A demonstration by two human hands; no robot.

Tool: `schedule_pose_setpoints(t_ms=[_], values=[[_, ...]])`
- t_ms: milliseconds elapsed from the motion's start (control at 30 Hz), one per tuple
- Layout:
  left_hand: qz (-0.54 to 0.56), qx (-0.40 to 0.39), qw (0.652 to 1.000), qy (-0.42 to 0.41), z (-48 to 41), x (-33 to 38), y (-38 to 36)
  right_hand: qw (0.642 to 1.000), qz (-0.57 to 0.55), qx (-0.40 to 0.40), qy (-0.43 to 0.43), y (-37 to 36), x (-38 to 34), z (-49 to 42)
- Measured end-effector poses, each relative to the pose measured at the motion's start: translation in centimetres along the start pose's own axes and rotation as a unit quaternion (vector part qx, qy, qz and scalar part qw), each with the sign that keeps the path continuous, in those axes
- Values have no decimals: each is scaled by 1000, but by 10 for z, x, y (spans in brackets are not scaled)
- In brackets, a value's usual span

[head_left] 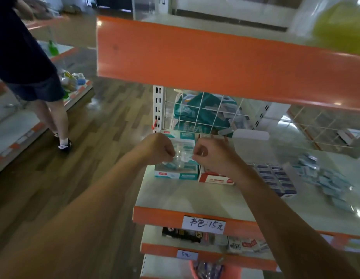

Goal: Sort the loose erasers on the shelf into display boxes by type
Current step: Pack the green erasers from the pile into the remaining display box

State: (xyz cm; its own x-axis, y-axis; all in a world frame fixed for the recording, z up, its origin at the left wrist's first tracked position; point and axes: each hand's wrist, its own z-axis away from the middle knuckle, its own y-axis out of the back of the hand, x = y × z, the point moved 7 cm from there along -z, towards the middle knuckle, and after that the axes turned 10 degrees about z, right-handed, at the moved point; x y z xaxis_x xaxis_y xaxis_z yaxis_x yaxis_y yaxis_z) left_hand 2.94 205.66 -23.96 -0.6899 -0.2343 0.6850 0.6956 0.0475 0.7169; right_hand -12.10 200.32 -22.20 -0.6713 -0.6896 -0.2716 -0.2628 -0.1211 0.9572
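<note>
My left hand (159, 148) and my right hand (210, 155) are both held over a teal-and-white display box (177, 175) at the left of the shelf (195, 195). Between them they pinch a clear plastic wrapper (183, 156), one hand at each end. A red-and-white display box (215, 178) stands just right of the teal one, partly behind my right wrist. Further right a box holds rows of blue-labelled erasers (275, 178). A heap of loose wrapped erasers (326, 178) lies at the right end of the shelf.
An orange shelf edge (215, 63) overhangs the working shelf. A wire grid back panel (205, 111) has teal packs behind it. Lower shelves carry price tags (204, 224) and small boxes. A person (34, 81) stands on the wooden floor to the left.
</note>
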Motion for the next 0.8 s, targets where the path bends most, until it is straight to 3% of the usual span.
schedule_pose_setpoints(t_ms=[567,800], values=[[-150,-24,988,-3,-5,-16,-20,989,62,-135,8,-25,-12,-11],[-138,-31,990,-7,-8,-22,-24,985,69,-158,-7,-31,-14,-16]])
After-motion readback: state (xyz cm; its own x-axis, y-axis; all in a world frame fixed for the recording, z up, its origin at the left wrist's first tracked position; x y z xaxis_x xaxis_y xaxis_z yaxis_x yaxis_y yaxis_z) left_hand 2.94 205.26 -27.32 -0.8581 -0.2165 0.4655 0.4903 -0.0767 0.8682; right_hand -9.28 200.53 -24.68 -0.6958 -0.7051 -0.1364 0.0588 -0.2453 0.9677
